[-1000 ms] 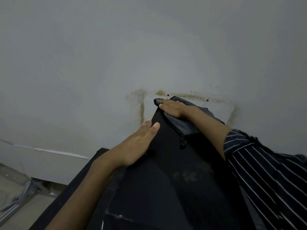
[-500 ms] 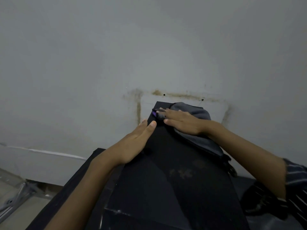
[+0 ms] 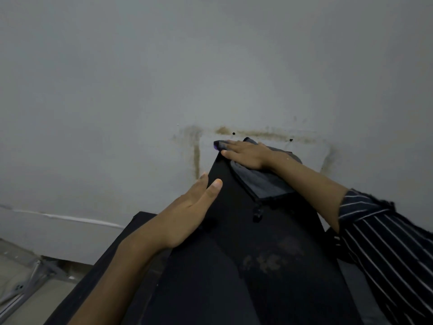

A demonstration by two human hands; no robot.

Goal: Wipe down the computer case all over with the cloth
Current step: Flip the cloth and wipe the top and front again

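Meanwhile, pressed the cloth flat under the right hand, fingers straight, at the far top edge of the computer case; braced with the left hand, fingers flat together (risked dragging cloth overboard by overshooting).

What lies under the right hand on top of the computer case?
A grey cloth, pressed flat by the right hand on the black computer case. The case surface beneath the cloth is covered.

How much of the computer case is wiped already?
Done: nothing shows clearly as finished. In hand: the right hand presses the cloth flat on the far end of the computer case, while the left hand rests on its left edge. Left: pale smudges on the near top; the sides are mostly hidden.
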